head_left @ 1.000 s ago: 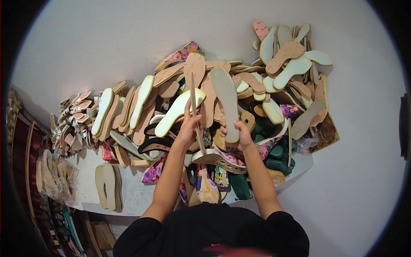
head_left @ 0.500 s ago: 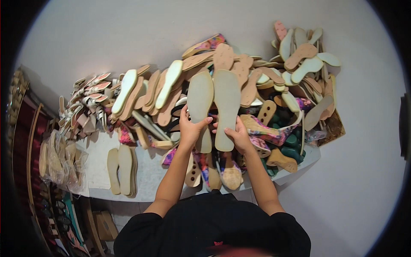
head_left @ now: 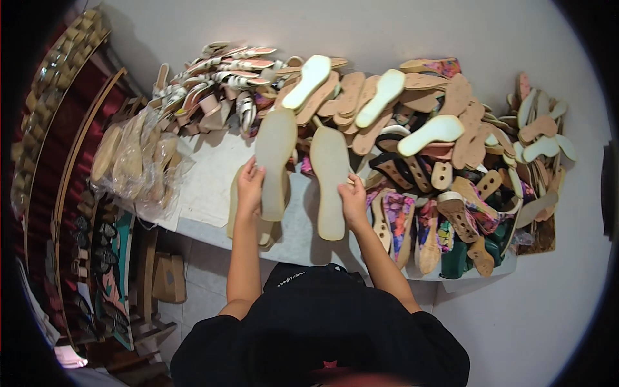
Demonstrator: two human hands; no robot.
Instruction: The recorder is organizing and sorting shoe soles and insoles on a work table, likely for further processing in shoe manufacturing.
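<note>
In my left hand (head_left: pixel 250 187) is a pale shoe insole (head_left: pixel 276 161), gripped along its left edge between thumb and fingers. My right hand (head_left: pixel 351 200) is closed on the right edge of a second pale insole (head_left: pixel 332 174). Both insoles are held upright above the table, apart from each other, toe ends away from me. Under and beside the left insole lies a small stack of similar insoles (head_left: pixel 237 205) on the table, partly covered by it and my left hand. Right of my right hand stand floral wedge heels (head_left: pixel 398 222).
The white table (head_left: pixel 206 174) bears a heap of tan insoles (head_left: pixel 351 97), white insoles (head_left: pixel 432 134) and strappy sandals (head_left: pixel 242 64). Bagged soles (head_left: pixel 132 155) lie at its left end. Shelves of shoes (head_left: pixel 97 258) run along the left, and a cardboard box (head_left: pixel 169 277) sits below.
My view has turned left, so the heap sits farther right. My hands have moved apart, each with its insole, and are now over the left part of the table beside the insole stack.
</note>
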